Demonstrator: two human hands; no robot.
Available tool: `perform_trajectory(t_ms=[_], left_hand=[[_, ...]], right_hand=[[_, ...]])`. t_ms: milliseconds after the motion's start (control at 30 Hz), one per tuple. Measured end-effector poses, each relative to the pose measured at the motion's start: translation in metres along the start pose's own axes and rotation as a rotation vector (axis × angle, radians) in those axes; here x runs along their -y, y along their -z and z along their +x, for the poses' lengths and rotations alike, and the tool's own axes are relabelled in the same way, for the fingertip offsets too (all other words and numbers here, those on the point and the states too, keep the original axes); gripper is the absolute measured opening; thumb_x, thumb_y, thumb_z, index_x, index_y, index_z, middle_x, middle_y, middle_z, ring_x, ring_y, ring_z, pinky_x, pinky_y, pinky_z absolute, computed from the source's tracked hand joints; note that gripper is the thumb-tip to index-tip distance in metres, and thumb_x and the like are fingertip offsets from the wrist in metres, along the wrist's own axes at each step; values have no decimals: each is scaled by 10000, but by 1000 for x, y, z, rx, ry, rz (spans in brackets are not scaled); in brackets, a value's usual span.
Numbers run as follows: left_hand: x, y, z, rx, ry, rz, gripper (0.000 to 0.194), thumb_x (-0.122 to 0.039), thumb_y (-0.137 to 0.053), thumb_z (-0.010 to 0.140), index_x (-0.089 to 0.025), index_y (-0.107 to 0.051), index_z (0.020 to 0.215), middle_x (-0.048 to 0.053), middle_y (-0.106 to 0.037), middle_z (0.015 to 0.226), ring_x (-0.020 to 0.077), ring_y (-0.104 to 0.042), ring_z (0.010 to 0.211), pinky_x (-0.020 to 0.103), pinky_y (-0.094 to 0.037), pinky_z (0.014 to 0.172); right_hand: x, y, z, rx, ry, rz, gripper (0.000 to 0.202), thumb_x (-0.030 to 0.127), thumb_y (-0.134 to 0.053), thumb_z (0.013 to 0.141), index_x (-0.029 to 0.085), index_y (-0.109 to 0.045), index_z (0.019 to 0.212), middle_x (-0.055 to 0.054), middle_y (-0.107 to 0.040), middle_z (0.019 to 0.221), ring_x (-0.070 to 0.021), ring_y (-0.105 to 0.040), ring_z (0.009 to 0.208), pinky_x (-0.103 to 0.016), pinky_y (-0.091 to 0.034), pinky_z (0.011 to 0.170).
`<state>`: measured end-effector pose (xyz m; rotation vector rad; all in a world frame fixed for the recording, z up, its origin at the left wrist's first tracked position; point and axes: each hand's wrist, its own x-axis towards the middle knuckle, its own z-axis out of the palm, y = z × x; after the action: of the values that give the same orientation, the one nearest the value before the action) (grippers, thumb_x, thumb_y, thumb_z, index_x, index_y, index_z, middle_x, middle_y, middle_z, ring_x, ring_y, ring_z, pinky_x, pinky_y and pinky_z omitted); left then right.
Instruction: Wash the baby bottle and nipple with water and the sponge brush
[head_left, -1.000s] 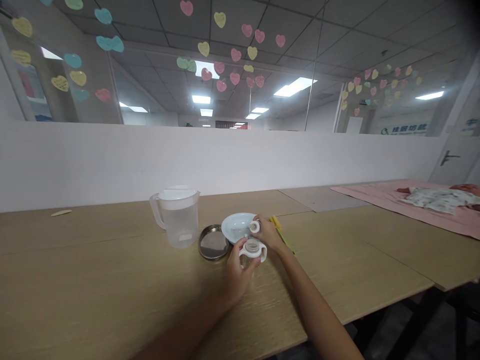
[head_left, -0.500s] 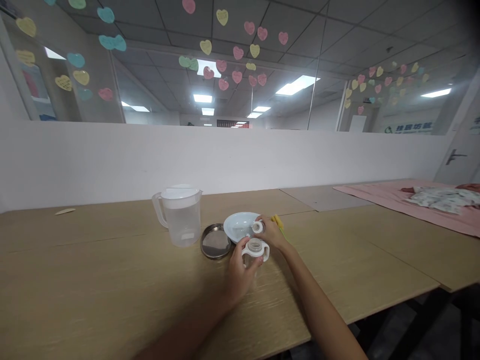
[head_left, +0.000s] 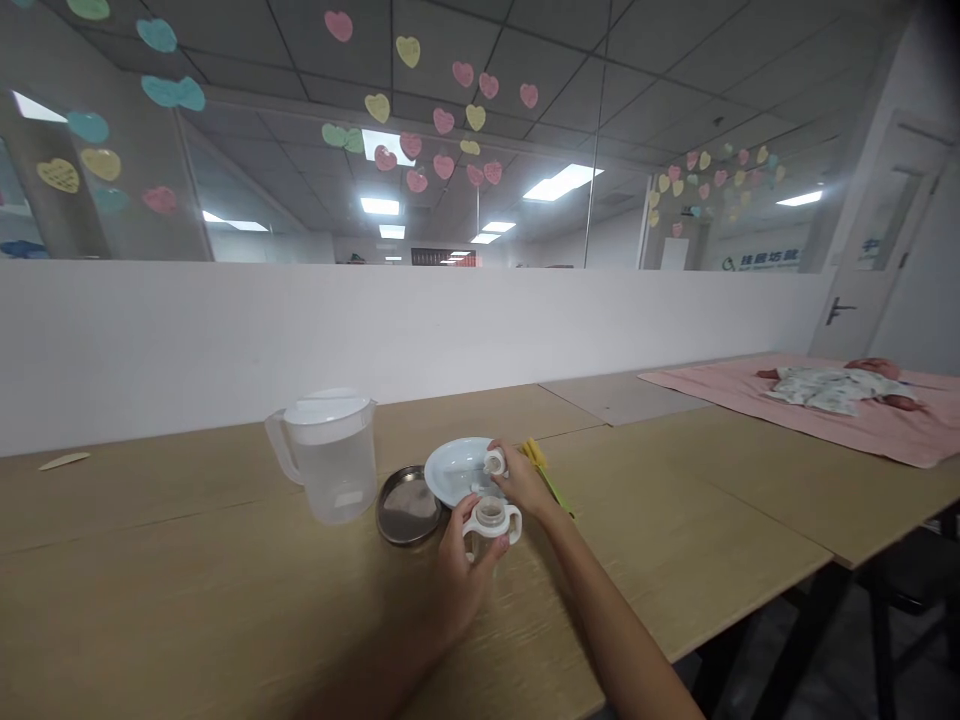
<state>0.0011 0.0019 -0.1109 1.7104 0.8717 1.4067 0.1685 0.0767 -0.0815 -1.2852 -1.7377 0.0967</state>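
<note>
My left hand (head_left: 463, 565) is wrapped round a clear bottle (head_left: 491, 514) with a white two-handled collar; its mouth is uncovered and faces up. In my right hand (head_left: 520, 480) is a small white bottle cap (head_left: 494, 462), held over the right rim of a pale blue-white bowl (head_left: 451, 468). Some small white piece lies in the bowl, too small to make out. A round metal dish (head_left: 409, 506) sits left of the bowl, close to its edge.
A lidded plastic pitcher (head_left: 337, 460) stands left of the dish. Behind my right hand lies a yellow-and-green brush (head_left: 546, 470). Far right, a doll (head_left: 825, 388) in patterned clothes lies on a pink cloth (head_left: 694, 384). A flat pale piece (head_left: 64, 461) is at far left.
The view has turned rightward, so the table items and both hands appear further left and slightly lower. Both hands keep their holds on the bottle and cap.
</note>
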Motion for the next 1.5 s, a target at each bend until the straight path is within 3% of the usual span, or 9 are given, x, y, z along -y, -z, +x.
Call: perform_trajectory(t_ms=[333,500,700,900,1033,1167,1267,1400,1500], left_hand=[[4,-1,0,16,-16,27,593,-325,-660,740,-228,-427,1276,78,-597,1197,220,-559,1101,351,-420,957],[8,-2,0,13,-52,25,630,-313,-649,751,-238,-378,1314,77,-592,1191,215,-562,1091,359,-418,962],[3,0,0,-46,-95,-30,717,-298,-663,719,-216,-340,1353,125,-509,1267,270,-510,1168,402,-427,963],[-16,7,29,-112,-216,-163,564,-346,-587,807,-252,-359,1314,113,-436,1328,235,-485,1186,393,-414,986],[-34,5,62,-176,-180,-227,435,-388,-562,822,-230,-452,1212,98,-512,1255,211,-539,1105,364,-449,934],[-35,-4,92,-57,-46,-60,337,-310,-587,790,-171,-556,1096,116,-587,1176,227,-554,1093,371,-442,937],[-28,-11,105,47,35,93,392,-274,-614,769,-166,-560,1142,125,-598,1184,234,-570,1080,366,-463,905],[-24,-18,107,194,-44,172,398,-261,-621,767,-172,-569,1152,113,-623,1144,216,-608,995,347,-494,843],[-30,-20,103,204,-119,177,311,-249,-614,774,-178,-593,1076,86,-653,1060,200,-616,954,328,-497,824]], right_hand=[[-5,-4,0,5,3,-57,411,102,-536,657,241,-485,1040,-27,-614,979,-185,-547,893,-291,-423,774],[-7,-4,-3,-11,-19,-65,422,126,-526,688,244,-473,1089,-7,-615,877,-171,-559,786,-267,-421,705],[-11,-4,-1,-144,-52,-47,368,209,-524,741,240,-459,1102,-23,-635,896,-193,-589,808,-281,-439,700],[-16,-7,-2,-324,-156,-93,368,402,-495,833,183,-448,1125,-94,-647,950,-230,-616,824,-311,-448,706],[-12,-7,-5,-284,-184,-87,387,460,-423,880,165,-459,1128,-110,-658,925,-227,-628,778,-303,-453,677],[-7,-6,-8,-199,-113,-12,380,455,-430,884,195,-450,1160,-98,-663,959,-228,-637,816,-307,-473,678],[-8,-5,-8,-212,-54,13,383,443,-439,882,209,-446,1185,-92,-660,996,-231,-631,874,-325,-485,720],[-14,-4,-7,-292,21,42,390,410,-453,876,197,-453,1203,-93,-647,1046,-224,-617,932,-341,-489,789],[-16,-3,-7,-350,84,33,418,394,-467,869,186,-438,1231,-114,-604,1161,-235,-584,1043,-379,-471,876]])
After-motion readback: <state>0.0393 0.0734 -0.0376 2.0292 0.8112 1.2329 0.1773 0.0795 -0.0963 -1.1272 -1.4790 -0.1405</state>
